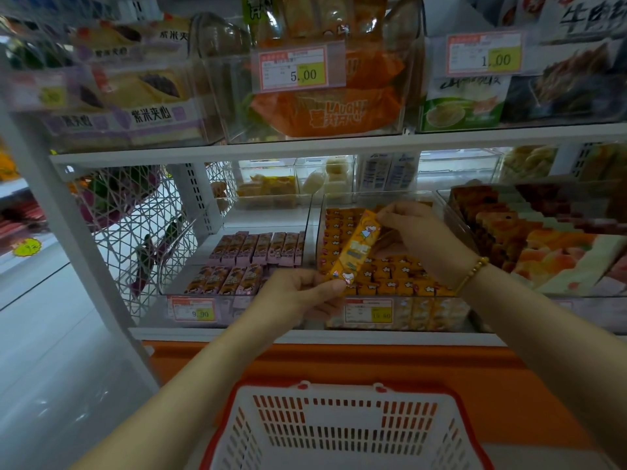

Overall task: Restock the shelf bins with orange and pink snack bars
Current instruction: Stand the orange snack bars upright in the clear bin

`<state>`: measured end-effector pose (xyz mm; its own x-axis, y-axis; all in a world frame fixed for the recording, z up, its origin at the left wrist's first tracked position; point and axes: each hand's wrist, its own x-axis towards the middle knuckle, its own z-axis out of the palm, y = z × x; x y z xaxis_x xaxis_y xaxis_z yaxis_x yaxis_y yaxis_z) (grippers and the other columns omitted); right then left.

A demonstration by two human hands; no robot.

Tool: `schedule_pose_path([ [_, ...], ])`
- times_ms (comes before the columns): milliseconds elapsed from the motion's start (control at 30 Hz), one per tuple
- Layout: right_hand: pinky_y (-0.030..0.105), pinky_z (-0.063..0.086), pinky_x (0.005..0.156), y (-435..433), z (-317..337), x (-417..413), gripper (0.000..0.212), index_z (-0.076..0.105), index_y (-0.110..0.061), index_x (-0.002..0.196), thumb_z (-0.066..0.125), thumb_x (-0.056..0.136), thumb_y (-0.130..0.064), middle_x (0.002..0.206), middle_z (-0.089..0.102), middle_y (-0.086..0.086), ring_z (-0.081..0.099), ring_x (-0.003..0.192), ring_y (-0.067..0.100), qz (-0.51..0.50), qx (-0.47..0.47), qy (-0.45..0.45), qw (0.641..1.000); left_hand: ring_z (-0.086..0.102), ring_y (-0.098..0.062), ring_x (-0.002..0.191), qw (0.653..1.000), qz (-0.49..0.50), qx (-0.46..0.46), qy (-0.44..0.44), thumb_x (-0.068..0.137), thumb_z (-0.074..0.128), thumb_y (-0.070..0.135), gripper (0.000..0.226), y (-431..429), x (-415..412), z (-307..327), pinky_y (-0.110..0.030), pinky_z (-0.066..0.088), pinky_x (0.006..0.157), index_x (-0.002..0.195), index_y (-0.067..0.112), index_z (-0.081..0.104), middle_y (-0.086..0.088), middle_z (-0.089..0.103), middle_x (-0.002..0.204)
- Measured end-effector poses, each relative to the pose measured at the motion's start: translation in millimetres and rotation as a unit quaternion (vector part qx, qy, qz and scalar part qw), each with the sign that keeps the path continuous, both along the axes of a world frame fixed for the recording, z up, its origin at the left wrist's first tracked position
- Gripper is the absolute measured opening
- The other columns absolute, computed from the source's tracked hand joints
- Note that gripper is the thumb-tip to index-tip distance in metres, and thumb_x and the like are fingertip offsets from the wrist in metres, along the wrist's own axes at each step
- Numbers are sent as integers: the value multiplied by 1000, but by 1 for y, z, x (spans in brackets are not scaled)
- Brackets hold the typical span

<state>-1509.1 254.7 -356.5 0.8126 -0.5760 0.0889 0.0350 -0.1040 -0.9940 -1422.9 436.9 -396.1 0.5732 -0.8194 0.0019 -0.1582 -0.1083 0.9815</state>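
An orange snack bar is held tilted above the clear bin of orange bars on the lower shelf. My left hand pinches its near bottom end. My right hand pinches its far top end. Several orange bars stand packed in rows in that bin. To the left, a clear bin holds rows of pink snack bars.
A white and red shopping basket sits low in front of me. Its inside is mostly out of view. An orange ledge runs under the shelf. Bins of cake slices stand to the right. A white wire rack stands on the left.
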Motion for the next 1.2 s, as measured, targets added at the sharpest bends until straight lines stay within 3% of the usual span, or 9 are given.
schedule_pose_path([
  [67, 23, 54, 49, -1, 0, 0, 15, 56, -4, 88, 47, 98, -10, 72, 66, 10, 68, 54, 17, 15, 21, 11, 1000, 69, -13, 66, 1000, -14, -3, 15, 81, 65, 19, 14, 2, 1, 0, -23, 57, 65, 77, 6, 67, -6, 73, 74],
  [233, 22, 55, 51, -9, 4, -4, 14, 59, -2, 89, 49, 96, -8, 76, 69, 14, 70, 59, 19, 41, 57, 19, 997, 70, -14, 69, 998, -39, -8, 48, 81, 61, 14, 11, 4, 9, 3, -19, 54, 61, 75, 7, 67, -8, 73, 77],
  [367, 24, 58, 56, -17, 7, -7, 14, 60, 0, 95, 50, 96, -10, 83, 70, 16, 71, 66, 20, 58, 65, 33, 996, 72, -19, 78, 995, -55, -11, 79, 86, 58, 13, 16, 5, 12, 5, -21, 56, 66, 83, 7, 72, -13, 74, 88],
  [633, 29, 59, 58, -22, 6, -8, 26, 61, 1, 103, 43, 100, -19, 79, 72, 15, 71, 66, 23, 91, 91, 59, 990, 70, -22, 90, 995, -85, 39, 38, 96, 46, 9, 25, 6, 11, -1, -35, 56, 85, 95, 5, 71, -10, 74, 96],
  [733, 31, 60, 68, -23, 6, -8, 31, 61, -3, 109, 51, 95, -29, 91, 72, 16, 71, 72, 24, 116, 63, 79, 988, 70, -21, 89, 996, -74, 43, 35, 97, 44, 7, 25, 5, 11, -1, -35, 56, 85, 97, 2, 68, -9, 74, 94],
  [833, 30, 59, 78, -23, 3, -7, 36, 59, -6, 114, 66, 82, -23, 97, 73, 9, 71, 87, 23, 139, -10, 102, 985, 70, -23, 89, 996, -77, 37, 38, 97, 44, 8, 26, 5, 10, -1, -35, 56, 84, 96, 3, 69, -15, 72, 97],
  [1000, 25, 57, 80, -26, 6, -8, 39, 61, -5, 106, 69, 69, -10, 94, 74, 6, 70, 92, 19, 183, 34, 61, 981, 72, -25, 81, 972, -49, -23, 229, 100, 35, 25, 42, 1, 7, 2, -29, 59, 62, 96, -3, 66, -20, 71, 95],
  [1100, 24, 56, 81, -30, 9, -14, 29, 61, -3, 99, 63, 71, 1, 89, 71, 5, 69, 90, 18, 249, 48, 19, 967, 72, -26, 80, 938, -70, -24, 338, 94, 36, 38, 52, 2, 7, 0, -27, 58, 57, 98, -1, 70, -23, 70, 100],
  [1200, 26, 57, 77, -31, 7, -15, 34, 62, -6, 96, 62, 70, 16, 93, 67, 12, 66, 89, 22, 279, 0, 16, 960, 72, -28, 79, 886, -132, -34, 442, 89, 47, 38, 52, 2, 2, -5, -28, 60, 59, 105, -7, 68, -26, 69, 101],
])
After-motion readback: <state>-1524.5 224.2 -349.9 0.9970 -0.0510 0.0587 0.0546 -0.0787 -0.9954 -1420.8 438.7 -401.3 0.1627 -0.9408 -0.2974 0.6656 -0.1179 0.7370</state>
